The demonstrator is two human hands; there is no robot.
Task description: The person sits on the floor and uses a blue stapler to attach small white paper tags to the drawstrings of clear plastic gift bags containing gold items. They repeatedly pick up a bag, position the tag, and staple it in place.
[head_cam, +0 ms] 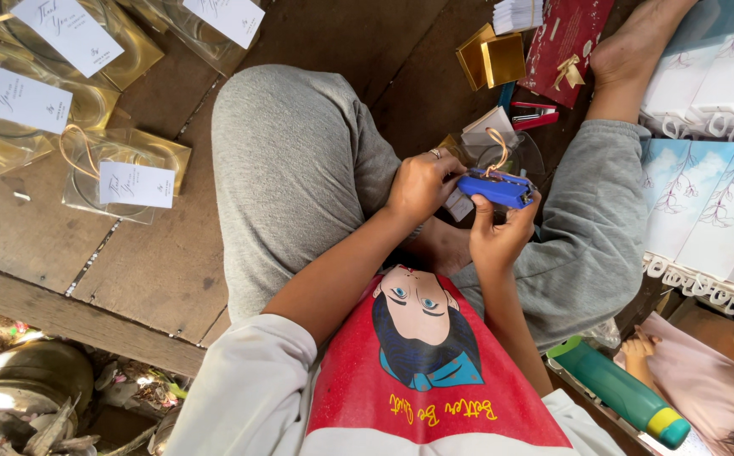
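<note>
I sit cross-legged on a wooden floor in grey trousers. My right hand [500, 235] grips a blue stapler [497, 187] from below. My left hand [422, 184], with a ring on one finger, pinches a clear wrapped packet [520, 155] with a small white card [458, 203] and a tan string loop [497, 145] against the stapler's mouth. Both hands are close together above my lap.
Several clear gold-backed packets with white cards [127, 176] lie on the planks at left. Gold boxes [492, 59], a red bag [566, 40] and a red stapler [534, 115] lie ahead. White floral paper bags [704, 203] stack at right. A green bottle [622, 390] lies near my right elbow.
</note>
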